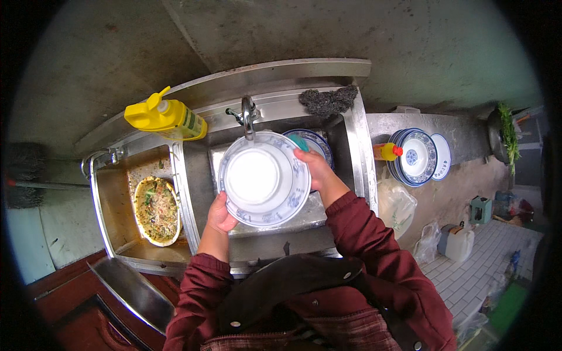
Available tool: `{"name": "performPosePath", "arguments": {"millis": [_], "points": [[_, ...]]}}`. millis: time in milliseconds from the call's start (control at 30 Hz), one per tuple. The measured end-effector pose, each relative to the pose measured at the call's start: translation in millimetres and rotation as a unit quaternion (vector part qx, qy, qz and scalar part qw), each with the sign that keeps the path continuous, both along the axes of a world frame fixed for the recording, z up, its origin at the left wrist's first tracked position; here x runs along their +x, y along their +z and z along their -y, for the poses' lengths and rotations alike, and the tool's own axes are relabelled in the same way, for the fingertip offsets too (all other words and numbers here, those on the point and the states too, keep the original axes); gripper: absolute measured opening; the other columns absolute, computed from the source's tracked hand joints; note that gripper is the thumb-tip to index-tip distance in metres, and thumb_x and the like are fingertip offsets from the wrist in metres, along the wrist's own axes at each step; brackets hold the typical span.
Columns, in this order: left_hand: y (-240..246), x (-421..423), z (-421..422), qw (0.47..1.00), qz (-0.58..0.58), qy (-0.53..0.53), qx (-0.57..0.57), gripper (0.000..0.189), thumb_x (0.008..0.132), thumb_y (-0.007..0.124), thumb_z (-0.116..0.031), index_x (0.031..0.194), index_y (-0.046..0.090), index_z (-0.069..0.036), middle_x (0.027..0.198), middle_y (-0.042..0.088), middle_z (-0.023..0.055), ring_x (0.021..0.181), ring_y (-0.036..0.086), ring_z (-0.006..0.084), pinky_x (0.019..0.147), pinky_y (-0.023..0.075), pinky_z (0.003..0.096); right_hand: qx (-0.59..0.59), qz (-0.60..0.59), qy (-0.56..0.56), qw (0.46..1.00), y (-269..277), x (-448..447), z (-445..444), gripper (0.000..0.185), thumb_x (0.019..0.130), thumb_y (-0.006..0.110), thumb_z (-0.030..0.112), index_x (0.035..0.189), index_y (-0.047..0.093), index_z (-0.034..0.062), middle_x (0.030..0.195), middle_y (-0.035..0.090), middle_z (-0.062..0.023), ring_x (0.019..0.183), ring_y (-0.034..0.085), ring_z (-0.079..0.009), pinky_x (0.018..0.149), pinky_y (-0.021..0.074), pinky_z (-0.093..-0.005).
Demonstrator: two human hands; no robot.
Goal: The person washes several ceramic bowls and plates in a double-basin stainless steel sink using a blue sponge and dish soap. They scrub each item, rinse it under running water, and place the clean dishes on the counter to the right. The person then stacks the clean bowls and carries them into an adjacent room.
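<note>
Both my hands hold a white bowl with a blue pattern point(287, 175) over the right sink basin, below the chrome faucet point(248, 115). Its bright round base faces the camera. My left hand point(221, 214) grips the rim at lower left, my right hand point(317, 169) the rim at upper right. A teal cloth or scrubber point(298, 142) shows by the right fingers; whether that hand holds it is unclear. Behind the bowl, blue-rimmed plates point(324, 145) lie in the basin, partly hidden. In the left basin stands a strainer or bowl of food scraps point(156, 211).
A yellow jug point(167, 118) stands on the sink's back ledge at left, and dark steel-wool scrubbers point(328, 100) lie at right. On the right-hand counter are stacked blue-and-white bowls point(412, 157), a yellow bottle with a red cap point(387, 152) and a plastic bag point(398, 206).
</note>
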State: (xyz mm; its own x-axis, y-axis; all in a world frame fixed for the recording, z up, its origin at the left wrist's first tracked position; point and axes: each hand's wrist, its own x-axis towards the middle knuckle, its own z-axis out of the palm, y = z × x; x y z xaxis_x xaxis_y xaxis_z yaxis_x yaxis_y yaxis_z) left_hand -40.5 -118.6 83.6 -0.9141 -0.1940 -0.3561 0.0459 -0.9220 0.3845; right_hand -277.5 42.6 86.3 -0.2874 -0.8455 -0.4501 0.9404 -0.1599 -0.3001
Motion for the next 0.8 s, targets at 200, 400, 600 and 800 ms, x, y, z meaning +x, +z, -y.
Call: {"name": "performPosePath", "arguments": {"millis": [200, 400, 600, 800], "points": [[19, -25, -26, 0.976, 0.139, 0.165, -0.008, 0.041, 0.089, 0.054, -0.014, 0.128, 0.043, -0.004, 0.125, 0.052, 0.0103, 0.114, 0.050, 0.0272, 0.099, 0.0378, 0.0435, 0.394, -0.640, -0.095, 0.652, -15, 56, 23, 0.043, 0.082, 0.059, 0.026, 0.115, 0.048, -0.0002, 0.108, 0.050, -0.0227, 0.102, 0.047, -0.0382, 0.089, 0.0382, -0.0438], [35, -36, -38, 0.979, 0.141, 0.085, -0.117, 0.043, 0.080, 0.050, 0.006, 0.121, 0.049, -0.007, 0.114, 0.056, 0.0063, 0.106, 0.054, 0.0205, 0.090, 0.0430, 0.0342, 0.189, -0.779, -0.022, 0.597, 32, 117, 33, 0.029, 0.078, 0.059, 0.019, 0.104, 0.055, 0.0070, 0.102, 0.049, -0.0180, 0.095, 0.048, -0.0348, 0.083, 0.0398, -0.0435], [55, -20, -53, 0.952, 0.213, -0.104, -0.195, 0.038, 0.075, 0.055, 0.007, 0.112, 0.055, -0.003, 0.104, 0.061, 0.0043, 0.090, 0.060, 0.0161, 0.078, 0.0470, 0.0283, 0.204, -0.804, 0.150, 0.539, 42, 65, 89, 0.021, 0.081, 0.055, 0.022, 0.096, 0.059, 0.0077, 0.098, 0.055, -0.0167, 0.094, 0.053, -0.0364, 0.083, 0.0427, -0.0455], [64, -7, -44, 0.976, 0.146, -0.056, -0.151, 0.039, 0.073, 0.059, 0.008, 0.111, 0.057, 0.000, 0.104, 0.063, 0.0087, 0.093, 0.061, 0.0198, 0.083, 0.0481, 0.0329, 0.354, -0.645, 0.265, 0.622, 0, -5, 73, 0.047, 0.090, 0.040, 0.032, 0.125, 0.046, 0.0010, 0.118, 0.052, -0.0248, 0.104, 0.053, -0.0365, 0.091, 0.0415, -0.0412]]}}
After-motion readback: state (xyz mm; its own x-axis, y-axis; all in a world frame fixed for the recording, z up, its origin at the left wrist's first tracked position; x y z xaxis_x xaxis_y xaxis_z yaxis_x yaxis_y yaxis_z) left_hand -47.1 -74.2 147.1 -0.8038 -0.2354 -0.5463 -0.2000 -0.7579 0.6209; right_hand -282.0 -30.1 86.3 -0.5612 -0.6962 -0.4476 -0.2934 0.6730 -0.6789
